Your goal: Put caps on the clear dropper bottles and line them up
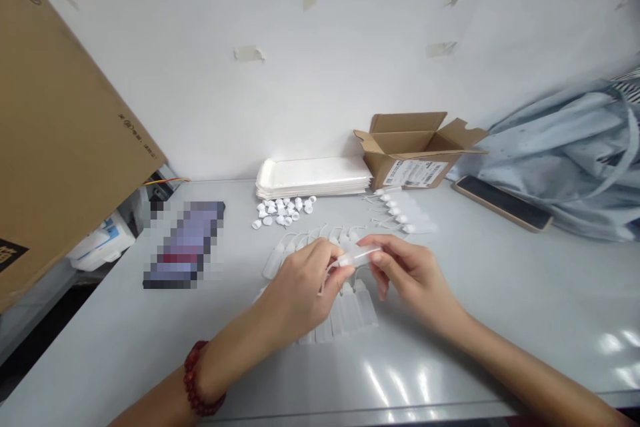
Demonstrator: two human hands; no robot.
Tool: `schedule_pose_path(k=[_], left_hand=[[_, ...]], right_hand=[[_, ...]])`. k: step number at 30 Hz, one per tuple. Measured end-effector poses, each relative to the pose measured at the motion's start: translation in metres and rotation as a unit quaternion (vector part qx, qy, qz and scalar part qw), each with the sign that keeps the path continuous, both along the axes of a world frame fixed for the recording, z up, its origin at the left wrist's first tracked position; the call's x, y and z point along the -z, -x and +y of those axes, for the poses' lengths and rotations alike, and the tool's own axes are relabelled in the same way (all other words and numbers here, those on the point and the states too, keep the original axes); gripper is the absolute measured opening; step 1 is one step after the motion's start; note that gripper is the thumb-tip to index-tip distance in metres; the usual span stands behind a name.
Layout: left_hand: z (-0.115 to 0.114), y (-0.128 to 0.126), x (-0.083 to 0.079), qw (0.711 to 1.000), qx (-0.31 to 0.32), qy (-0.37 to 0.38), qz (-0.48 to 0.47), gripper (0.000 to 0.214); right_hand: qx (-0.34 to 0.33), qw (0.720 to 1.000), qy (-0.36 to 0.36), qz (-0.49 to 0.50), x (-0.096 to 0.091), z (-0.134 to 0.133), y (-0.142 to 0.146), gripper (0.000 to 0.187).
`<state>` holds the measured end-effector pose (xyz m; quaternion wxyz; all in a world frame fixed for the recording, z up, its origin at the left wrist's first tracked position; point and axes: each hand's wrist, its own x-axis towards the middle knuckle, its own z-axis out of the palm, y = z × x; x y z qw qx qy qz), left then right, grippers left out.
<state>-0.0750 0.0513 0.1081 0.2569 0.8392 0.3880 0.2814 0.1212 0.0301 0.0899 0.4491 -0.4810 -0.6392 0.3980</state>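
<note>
Between my two hands is a small translucent plastic bottle (362, 254), tilted nearly sideways above the table. My left hand (300, 290) pinches it at the neck end, where a thin white strap hangs down. At the other end, the fingers of my right hand (415, 277) close on the base. Similar bottles lie in rows beneath my hands: a front row (345, 313) and a back row (274, 262), both partly hidden. Another group of bottles (415, 213) lies to the right, with thin straps pointing left. Several loose white caps (283, 207) are scattered behind the rows.
A stack of white flat packets (315, 177) and an open cardboard box (415, 160) stand against the wall. A phone (503, 203) and bluish-grey fabric (565, 160) are right. A pixelated dark-edged device (185, 247) and a large carton (60, 113) are left.
</note>
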Motion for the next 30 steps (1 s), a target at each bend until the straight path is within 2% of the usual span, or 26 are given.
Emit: schedule_pose_path(k=[5,8,14,18,24,30], left_hand=[[-0.001,-0.002,-0.009,0.987,-0.011,0.157,-0.024,0.032],[-0.001,-0.004,-0.011,0.986,-0.013,0.164,-0.033,0.038],[-0.003,-0.006,-0.003,0.995,-0.01,0.096,-0.037,0.033],[-0.003,-0.006,0.004,1.0,0.006,-0.007,-0.029,0.031],[-0.002,-0.005,0.009,0.989,0.032,-0.139,-0.033,0.02],[0.004,-0.001,0.011,0.982,0.069,-0.173,0.0,0.015]], right_hand=[[0.006,1.0,-0.004,0.028,-0.001,0.001,0.0,0.027],[0.008,1.0,-0.005,0.021,0.0,0.002,0.0,0.028],[-0.006,1.0,0.017,-0.011,0.001,0.002,0.0,0.031],[-0.02,0.999,0.048,0.004,-0.004,0.002,-0.001,0.033],[-0.037,0.996,0.076,0.031,-0.012,0.002,-0.004,0.031],[-0.044,0.989,0.122,0.069,-0.009,0.003,-0.004,0.033]])
